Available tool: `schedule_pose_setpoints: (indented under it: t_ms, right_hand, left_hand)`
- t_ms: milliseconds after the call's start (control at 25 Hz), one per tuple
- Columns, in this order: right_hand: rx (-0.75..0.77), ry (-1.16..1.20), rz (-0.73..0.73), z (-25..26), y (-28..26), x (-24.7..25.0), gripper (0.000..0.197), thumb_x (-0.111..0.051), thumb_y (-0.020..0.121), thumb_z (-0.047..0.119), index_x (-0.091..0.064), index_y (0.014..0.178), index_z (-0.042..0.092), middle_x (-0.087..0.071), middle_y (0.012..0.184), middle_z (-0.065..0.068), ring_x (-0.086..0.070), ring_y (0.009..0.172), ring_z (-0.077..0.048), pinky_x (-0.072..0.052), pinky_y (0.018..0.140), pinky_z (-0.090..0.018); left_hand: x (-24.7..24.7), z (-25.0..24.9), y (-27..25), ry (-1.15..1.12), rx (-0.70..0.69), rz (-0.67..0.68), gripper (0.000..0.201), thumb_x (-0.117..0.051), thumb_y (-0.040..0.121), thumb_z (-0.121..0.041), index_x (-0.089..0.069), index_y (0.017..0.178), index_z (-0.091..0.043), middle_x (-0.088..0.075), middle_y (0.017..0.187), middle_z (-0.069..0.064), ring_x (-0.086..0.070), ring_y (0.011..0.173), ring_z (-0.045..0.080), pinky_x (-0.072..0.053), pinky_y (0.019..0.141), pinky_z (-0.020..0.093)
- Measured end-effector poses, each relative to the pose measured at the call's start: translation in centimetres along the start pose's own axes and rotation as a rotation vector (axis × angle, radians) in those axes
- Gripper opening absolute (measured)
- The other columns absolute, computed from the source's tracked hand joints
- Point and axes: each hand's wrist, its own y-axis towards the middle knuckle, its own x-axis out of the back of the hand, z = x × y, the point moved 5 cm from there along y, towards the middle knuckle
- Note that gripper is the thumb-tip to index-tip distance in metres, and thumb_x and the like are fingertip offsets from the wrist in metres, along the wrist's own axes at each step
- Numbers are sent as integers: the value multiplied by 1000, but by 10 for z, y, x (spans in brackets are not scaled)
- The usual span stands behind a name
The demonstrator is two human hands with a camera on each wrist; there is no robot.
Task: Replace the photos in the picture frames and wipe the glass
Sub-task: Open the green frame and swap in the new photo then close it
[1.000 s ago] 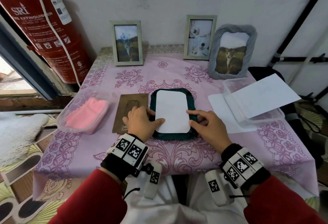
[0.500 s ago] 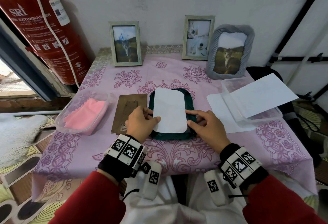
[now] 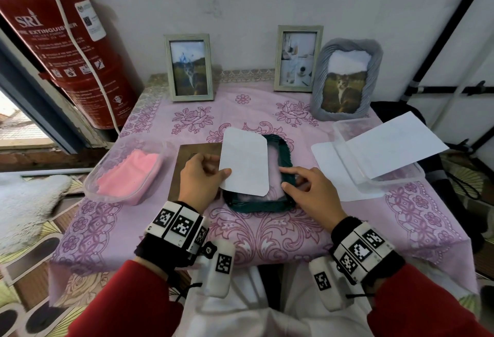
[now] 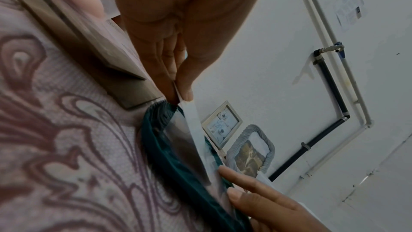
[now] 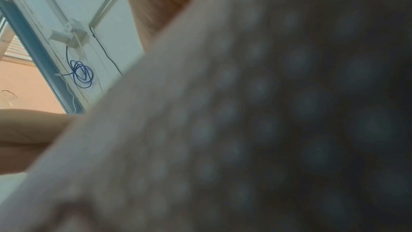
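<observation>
- Two bare hands work over a dark green frame [image 3: 258,204] lying face down on the pink flowered tablecloth [image 3: 267,232], between a brown backing board [image 3: 187,149] and a clear plastic tub [image 3: 374,176] holding white sheets.
- Left hand [image 3: 199,180] pinches the near left edge of a white photo [image 3: 244,161], thumb on top and fingers beneath; the sheet tilts up from that edge and overhangs the frame's left and far sides.
- Right hand [image 3: 312,193] holds nothing: its straight fingers rest on the frame's right rim, apparently steadying it.
- Photo looks thin, light and bendy, likely to crease or smudge; an edge pinch as shown seems safest.
- Frame looks rigid, with glass probably inside, so it should be held by the rim.
- Three standing frames [image 3: 298,59] line the wall behind; a pink cloth [image 3: 128,172] waits in a tub at left.
</observation>
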Motion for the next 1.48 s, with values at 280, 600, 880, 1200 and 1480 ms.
schedule_pose_setpoints:
  t_ms: [280, 600, 880, 1200, 1480]
  right_hand:
    - [-75, 115, 90, 12, 3, 10, 30, -63, 86, 18, -65, 115, 23, -54, 76, 0, -57, 72, -18, -52, 81, -33]
    - [187, 16, -315, 37, -2, 80, 22, -57, 83, -4, -70, 98, 7, -62, 88, -8, -57, 66, -10, -47, 66, -8]
    - [-96, -172, -271, -7, 16, 112, 36, -72, 78, 15, -63, 112, 8, -60, 93, -9, -54, 73, -18, -40, 73, -21]
    - [-87, -114, -355, -18, 15, 119, 21, -68, 76, 5, -71, 97, 7, -64, 74, -3, -54, 56, -5, -41, 60, -7]
    - [-93, -74, -363, -17, 16, 122, 21, -68, 75, 4, -70, 95, 9, -64, 72, -1, -54, 53, -5, -41, 60, -4]
  left_hand:
    - [-1, -1, 6, -79, -8, -8, 20, -71, 80, -12, -66, 99, -6, -53, 62, -8, -50, 58, 6, -42, 63, 20]
    - [-24, -28, 2, -269, 25, 116, 7, -66, 84, -7, -63, 89, -11, -61, 71, 7, -61, 72, 23, -54, 78, 38]
    - [-63, -48, -9, -323, 35, 244, 18, -61, 86, -1, -58, 103, 3, -60, 76, 13, -61, 71, 25, -55, 68, 35]
    - [-109, -50, -20, -374, 132, 332, 13, -59, 85, 5, -52, 95, 1, -50, 66, 7, -54, 59, 20, -55, 55, 29]
    - [-161, -66, -36, -261, 91, 387, 21, -68, 79, -3, -53, 93, -4, -55, 73, 6, -62, 76, 28, -56, 77, 41]
